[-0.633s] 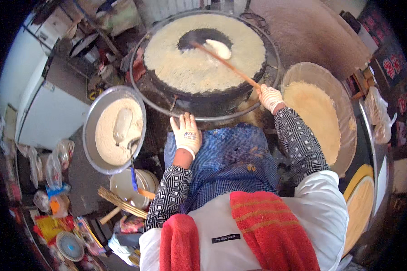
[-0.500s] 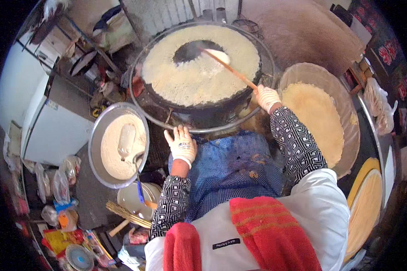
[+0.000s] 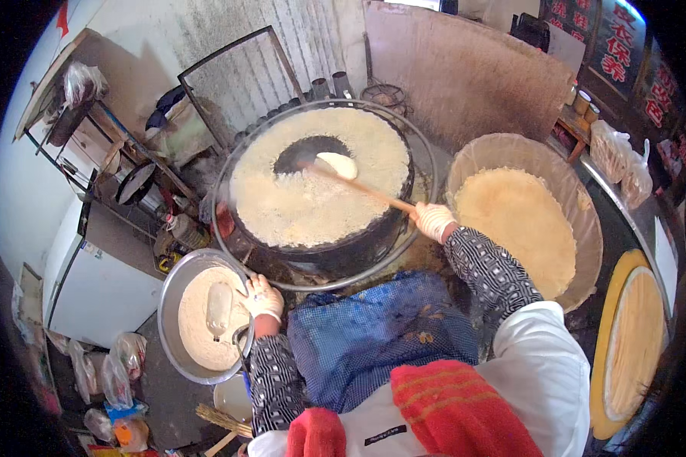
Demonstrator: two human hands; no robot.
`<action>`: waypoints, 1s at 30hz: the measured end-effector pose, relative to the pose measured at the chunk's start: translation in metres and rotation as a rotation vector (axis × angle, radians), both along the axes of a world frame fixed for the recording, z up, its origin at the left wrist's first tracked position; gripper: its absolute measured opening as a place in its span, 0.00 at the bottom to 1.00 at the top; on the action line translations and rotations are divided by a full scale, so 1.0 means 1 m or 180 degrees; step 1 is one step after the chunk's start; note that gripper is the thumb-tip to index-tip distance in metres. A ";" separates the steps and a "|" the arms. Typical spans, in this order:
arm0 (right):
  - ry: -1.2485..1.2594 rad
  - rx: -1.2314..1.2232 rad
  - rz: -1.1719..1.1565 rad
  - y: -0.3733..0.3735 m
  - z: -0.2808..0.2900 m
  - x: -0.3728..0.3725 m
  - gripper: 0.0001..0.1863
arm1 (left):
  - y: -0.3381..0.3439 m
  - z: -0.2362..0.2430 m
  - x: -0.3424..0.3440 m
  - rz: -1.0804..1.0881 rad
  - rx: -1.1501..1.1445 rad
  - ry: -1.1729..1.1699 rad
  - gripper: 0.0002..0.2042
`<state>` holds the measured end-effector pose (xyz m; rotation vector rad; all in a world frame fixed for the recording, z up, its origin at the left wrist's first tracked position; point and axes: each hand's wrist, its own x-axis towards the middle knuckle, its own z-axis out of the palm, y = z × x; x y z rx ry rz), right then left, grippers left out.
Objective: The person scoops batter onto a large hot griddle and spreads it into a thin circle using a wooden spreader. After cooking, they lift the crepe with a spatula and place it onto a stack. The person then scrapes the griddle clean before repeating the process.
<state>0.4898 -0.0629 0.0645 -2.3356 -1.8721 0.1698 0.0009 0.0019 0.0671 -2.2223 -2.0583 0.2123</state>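
My right hand (image 3: 434, 222), in a striped glove, is closed around the handle of a long wooden spreader (image 3: 373, 196). The spreader's far end lies over the round black griddle (image 3: 312, 152), beside a white mound of batter (image 3: 337, 165). Pale batter (image 3: 305, 209) covers the griddle in a wide ring around a dark bare middle. My left hand (image 3: 263, 298), also gloved, is at the right rim of a metal bowl (image 3: 177, 335), its fingers apart and reaching over the edge. In the bowl is beige batter with a clear scoop-like vessel (image 3: 219, 308); a ladle handle is partly hidden by my left arm.
To the right stands a lined round basket (image 3: 587, 259) with flat pancakes (image 3: 518, 221) in it. A round wooden board (image 3: 629, 343) leans at the far right. A metal ring (image 3: 335, 286) encircles the griddle. A small whisk broom (image 3: 221, 419) lies below the bowl.
My left hand has moved left from the griddle's ring to the bowl's rim. The spreader and the white mound have shifted left around the griddle's dark middle. The view has tilted up.
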 end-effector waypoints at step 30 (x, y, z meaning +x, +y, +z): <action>-0.0121 0.0222 -0.0112 -0.010 -0.006 0.059 0.14 | -0.033 0.004 0.044 -0.0147 -0.0022 0.0111 0.32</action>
